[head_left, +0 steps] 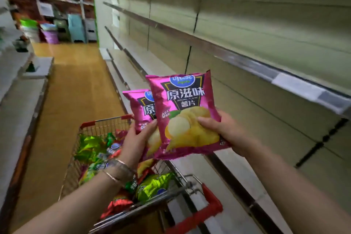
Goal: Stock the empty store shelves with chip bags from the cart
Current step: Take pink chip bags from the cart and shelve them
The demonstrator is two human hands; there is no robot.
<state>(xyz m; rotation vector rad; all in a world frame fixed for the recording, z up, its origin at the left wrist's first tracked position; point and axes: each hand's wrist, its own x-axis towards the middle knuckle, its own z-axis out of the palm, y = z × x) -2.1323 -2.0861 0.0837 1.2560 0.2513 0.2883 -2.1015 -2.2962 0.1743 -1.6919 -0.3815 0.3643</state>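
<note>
Two glossy magenta foil chip bags are in hand, held upright above the red-trimmed wire shopping cart. The front magenta bag sits in the right hand: thumb pressed on the printed face, remaining fingers wrapped behind, closed firmly on the lower right corner. The rear magenta bag sits in the left hand, fingers curled shut round its lower edge; it is partly hidden behind the front bag, at approx. 9 o'clock of it. The two bags overlap; whether they touch cannot be told.

Procedure, as judged:
1. Target is the bare pale-green metal shelving, at 1–3 o'clock from the hands. All tiers in view carry no stock.
2. Place the right-hand bag first; it is nearest the shelf.
3. Stand each bag upright, label out, bottom seam flat on the deck, back against the rear panel.
4. Grip at edges only. Squeezing the middle risks crushing contents.
5. Set the 2nd bag just beside the 1st, same orientation.

More stock, incl. crinkled green foil bags and red foil bags, remains in the cart at 6–7 o'clock.
</note>
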